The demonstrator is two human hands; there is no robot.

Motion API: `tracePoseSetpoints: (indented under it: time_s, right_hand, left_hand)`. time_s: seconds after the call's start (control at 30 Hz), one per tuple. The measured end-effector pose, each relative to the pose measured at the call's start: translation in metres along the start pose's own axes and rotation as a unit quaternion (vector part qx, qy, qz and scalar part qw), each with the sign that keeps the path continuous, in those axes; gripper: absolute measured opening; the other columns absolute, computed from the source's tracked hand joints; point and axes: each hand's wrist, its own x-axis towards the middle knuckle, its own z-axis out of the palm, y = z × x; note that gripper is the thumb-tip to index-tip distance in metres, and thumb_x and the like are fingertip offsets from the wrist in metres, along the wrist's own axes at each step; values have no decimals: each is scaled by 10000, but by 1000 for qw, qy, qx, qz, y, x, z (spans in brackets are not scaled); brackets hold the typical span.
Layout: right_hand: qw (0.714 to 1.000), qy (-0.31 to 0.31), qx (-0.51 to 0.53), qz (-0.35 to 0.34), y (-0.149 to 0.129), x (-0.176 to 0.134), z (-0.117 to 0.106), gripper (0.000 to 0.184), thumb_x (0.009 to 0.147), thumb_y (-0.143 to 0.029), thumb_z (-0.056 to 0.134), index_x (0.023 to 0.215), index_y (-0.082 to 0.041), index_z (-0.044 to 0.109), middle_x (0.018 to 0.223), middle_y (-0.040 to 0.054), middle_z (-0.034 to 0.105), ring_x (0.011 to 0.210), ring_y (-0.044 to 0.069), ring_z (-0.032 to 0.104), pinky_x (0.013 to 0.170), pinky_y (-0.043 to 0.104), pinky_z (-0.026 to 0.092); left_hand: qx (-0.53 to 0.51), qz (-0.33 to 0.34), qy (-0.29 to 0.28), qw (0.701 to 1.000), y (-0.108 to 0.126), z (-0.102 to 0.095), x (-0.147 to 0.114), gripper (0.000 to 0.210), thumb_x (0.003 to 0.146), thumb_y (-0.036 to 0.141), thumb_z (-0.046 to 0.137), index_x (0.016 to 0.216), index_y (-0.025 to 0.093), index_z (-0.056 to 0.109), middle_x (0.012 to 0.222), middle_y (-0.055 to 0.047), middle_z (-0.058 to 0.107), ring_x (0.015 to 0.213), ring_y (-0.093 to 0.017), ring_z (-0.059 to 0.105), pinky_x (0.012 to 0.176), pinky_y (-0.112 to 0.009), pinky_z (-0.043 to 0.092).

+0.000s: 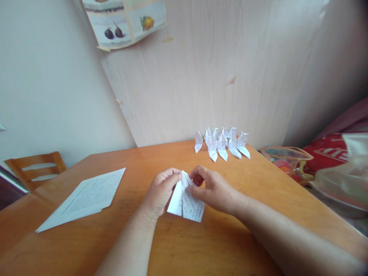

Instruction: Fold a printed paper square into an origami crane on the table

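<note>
1. The left hand and right hand meet over the middle of the table, both pinching the top of a folded paper.
2. The paper's pointed upper end sits between the fingertips; its wider lower end fans toward the near edge, apparently resting on the wood, which steadies it for creasing.
3. Both grips are closed on the paper, thumbs against forefingers.
4. A row of finished cranes stands at the far edge against the wall panel, well apart from the hands.
5. A printed sheet lies flat toward the left edge.
6. A chair stands beyond the left corner; a glass bowl and bags sit past the right edge.
7. Nothing blocks the hands.
</note>
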Motion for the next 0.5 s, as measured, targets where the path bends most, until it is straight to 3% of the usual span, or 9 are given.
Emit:
tracePoseSetpoints:
  time_s: [0.27,0.5]
  right_hand:
    - [996,-17,77,38,-5,1,-1,138,786,-139,580,916,-183,573,786,6,609,689,129,552,589,245,425]
    - [992,-33,109,48,-6,0,0,108,802,-170,594,909,-177,580,766,1,595,669,129,541,576,250,428]
  left_hand:
    - [13,-2,8,1000,2,1,0,180,787,319,691,768,149,636,622,1,617,540,-120,542,538,-226,425]
    - [23,-8,3,1000,2,0,0,169,802,317,673,778,154,639,623,5,618,543,-119,542,538,-225,418]
